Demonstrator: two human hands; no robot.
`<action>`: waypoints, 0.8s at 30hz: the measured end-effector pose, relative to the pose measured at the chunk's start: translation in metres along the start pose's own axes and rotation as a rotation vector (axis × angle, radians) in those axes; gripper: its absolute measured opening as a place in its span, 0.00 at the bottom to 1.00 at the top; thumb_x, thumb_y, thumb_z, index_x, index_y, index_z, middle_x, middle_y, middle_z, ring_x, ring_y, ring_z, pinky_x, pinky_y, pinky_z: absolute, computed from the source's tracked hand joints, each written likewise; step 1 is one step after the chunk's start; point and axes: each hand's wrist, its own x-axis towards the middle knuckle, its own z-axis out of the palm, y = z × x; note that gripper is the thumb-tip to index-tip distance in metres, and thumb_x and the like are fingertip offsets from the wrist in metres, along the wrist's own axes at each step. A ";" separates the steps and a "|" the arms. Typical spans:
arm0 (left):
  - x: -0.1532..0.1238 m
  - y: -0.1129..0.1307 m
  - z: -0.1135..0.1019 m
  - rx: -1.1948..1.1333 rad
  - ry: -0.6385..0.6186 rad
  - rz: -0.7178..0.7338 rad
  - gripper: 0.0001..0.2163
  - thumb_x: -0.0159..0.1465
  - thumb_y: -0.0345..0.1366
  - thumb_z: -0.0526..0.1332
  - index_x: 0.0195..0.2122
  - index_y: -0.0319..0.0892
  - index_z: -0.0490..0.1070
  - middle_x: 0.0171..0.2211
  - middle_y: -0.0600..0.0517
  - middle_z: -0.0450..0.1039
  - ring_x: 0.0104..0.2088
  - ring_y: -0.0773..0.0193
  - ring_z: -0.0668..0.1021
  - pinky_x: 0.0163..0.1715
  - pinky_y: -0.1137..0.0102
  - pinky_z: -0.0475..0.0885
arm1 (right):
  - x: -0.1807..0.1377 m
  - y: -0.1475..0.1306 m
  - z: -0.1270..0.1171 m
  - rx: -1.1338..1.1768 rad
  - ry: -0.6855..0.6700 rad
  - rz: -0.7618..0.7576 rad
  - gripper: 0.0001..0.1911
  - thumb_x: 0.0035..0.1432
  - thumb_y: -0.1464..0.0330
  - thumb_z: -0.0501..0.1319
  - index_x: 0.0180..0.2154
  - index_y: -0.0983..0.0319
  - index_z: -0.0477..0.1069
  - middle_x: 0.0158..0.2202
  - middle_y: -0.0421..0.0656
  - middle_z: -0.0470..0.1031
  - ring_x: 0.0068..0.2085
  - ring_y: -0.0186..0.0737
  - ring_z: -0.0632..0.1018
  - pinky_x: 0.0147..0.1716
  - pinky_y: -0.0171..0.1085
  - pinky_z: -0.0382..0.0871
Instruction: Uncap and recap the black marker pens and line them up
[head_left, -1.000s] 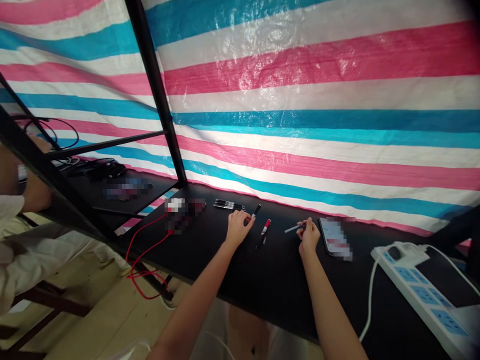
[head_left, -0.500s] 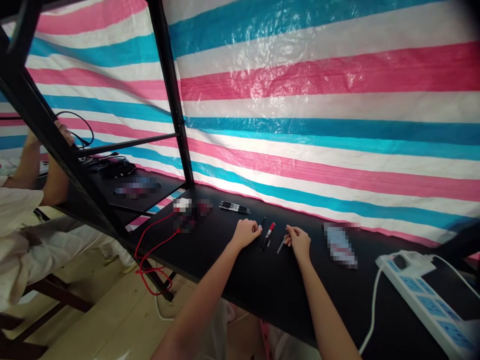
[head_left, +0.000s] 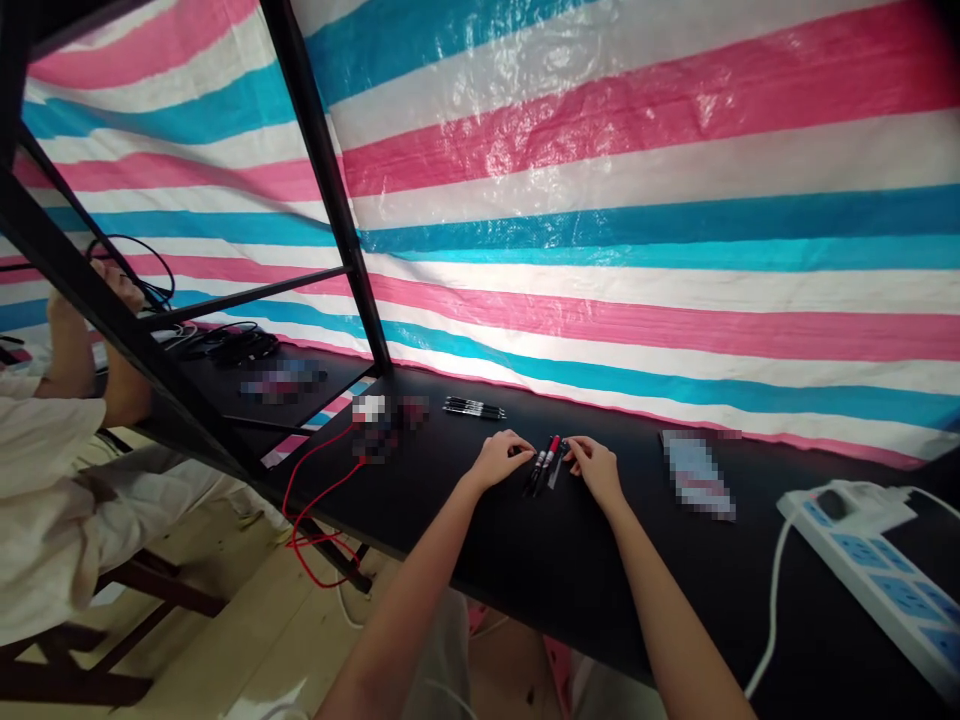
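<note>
My left hand [head_left: 501, 461] rests on the black table with curled fingers, thumb and index tips together at a black marker [head_left: 537, 472]. Beside that lies a marker with a red cap [head_left: 553, 447], its lower part dark. My right hand [head_left: 596, 469] pinches the top end of a slim pen with a clear barrel [head_left: 556, 474], just right of the red-capped one. These lie close together, roughly parallel, between both hands. Farther back, several black pens [head_left: 474, 408] lie side by side in a row.
A white power strip [head_left: 870, 570] with a plugged-in adapter and cable occupies the right. Blurred packets [head_left: 697, 475] lie nearer the striped sheet. Red wires [head_left: 300, 480] hang off the left edge. Beyond the black frame post [head_left: 330, 190], another person's hands [head_left: 116, 285] hold a black cable.
The clear-barrelled pen has moved left with my right hand, up against the red-capped marker. The black marker now lies close on its other side. The view has shifted slightly.
</note>
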 end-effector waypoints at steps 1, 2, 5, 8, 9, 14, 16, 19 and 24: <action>0.000 -0.001 0.001 0.032 0.039 -0.025 0.11 0.60 0.42 0.53 0.39 0.48 0.72 0.38 0.53 0.69 0.40 0.65 0.69 0.42 0.69 0.62 | -0.001 -0.001 0.000 -0.013 0.002 -0.007 0.17 0.51 0.59 0.54 0.34 0.65 0.72 0.21 0.41 0.73 0.16 0.31 0.69 0.18 0.32 0.65; 0.001 -0.002 0.003 0.076 0.097 -0.063 0.12 0.60 0.41 0.53 0.41 0.49 0.71 0.41 0.53 0.68 0.43 0.63 0.68 0.44 0.67 0.61 | -0.002 -0.003 0.000 -0.024 0.002 -0.013 0.17 0.52 0.59 0.53 0.34 0.65 0.72 0.21 0.41 0.73 0.17 0.31 0.70 0.19 0.32 0.65; 0.003 -0.008 0.005 0.235 0.320 -0.244 0.17 0.58 0.36 0.54 0.50 0.48 0.64 0.50 0.50 0.62 0.51 0.58 0.63 0.49 0.62 0.58 | -0.005 -0.004 0.000 -0.053 -0.010 -0.022 0.16 0.53 0.61 0.51 0.35 0.64 0.71 0.22 0.40 0.73 0.18 0.31 0.70 0.20 0.31 0.65; 0.005 -0.016 0.004 0.345 0.466 -0.447 0.20 0.57 0.32 0.53 0.52 0.44 0.61 0.54 0.46 0.59 0.53 0.56 0.60 0.52 0.57 0.55 | -0.005 -0.003 0.001 -0.106 -0.021 -0.027 0.15 0.53 0.64 0.50 0.36 0.63 0.71 0.23 0.40 0.73 0.18 0.31 0.70 0.22 0.31 0.64; 0.006 -0.019 0.004 0.366 0.479 -0.490 0.20 0.57 0.32 0.52 0.52 0.43 0.61 0.53 0.46 0.59 0.53 0.56 0.61 0.52 0.56 0.55 | -0.005 -0.003 0.001 -0.133 -0.025 -0.034 0.15 0.53 0.65 0.50 0.37 0.63 0.71 0.23 0.40 0.73 0.18 0.31 0.70 0.23 0.31 0.64; 0.006 -0.025 0.003 0.496 0.486 -0.493 0.18 0.58 0.33 0.51 0.50 0.42 0.63 0.51 0.45 0.62 0.50 0.54 0.64 0.53 0.52 0.52 | -0.004 -0.003 0.002 -0.243 -0.045 -0.076 0.15 0.54 0.65 0.49 0.38 0.60 0.71 0.23 0.39 0.73 0.19 0.32 0.69 0.23 0.32 0.62; 0.006 -0.027 0.004 0.552 0.493 -0.431 0.19 0.58 0.32 0.50 0.52 0.41 0.61 0.54 0.45 0.59 0.53 0.53 0.61 0.54 0.51 0.50 | -0.003 -0.003 0.002 -0.257 -0.052 -0.086 0.15 0.54 0.66 0.48 0.38 0.60 0.71 0.23 0.39 0.73 0.19 0.32 0.69 0.24 0.32 0.61; 0.009 -0.032 0.004 0.563 0.435 -0.361 0.20 0.60 0.32 0.48 0.54 0.43 0.60 0.55 0.48 0.59 0.53 0.54 0.61 0.55 0.49 0.48 | -0.002 -0.003 0.003 -0.265 -0.050 -0.101 0.15 0.54 0.66 0.48 0.38 0.59 0.71 0.22 0.38 0.73 0.21 0.33 0.70 0.25 0.32 0.61; 0.010 -0.039 0.002 0.565 0.408 -0.426 0.21 0.61 0.37 0.47 0.55 0.41 0.59 0.56 0.47 0.59 0.51 0.51 0.63 0.54 0.46 0.48 | -0.001 -0.004 0.003 -0.247 -0.058 -0.104 0.14 0.54 0.67 0.49 0.38 0.58 0.71 0.22 0.37 0.73 0.21 0.32 0.70 0.25 0.31 0.61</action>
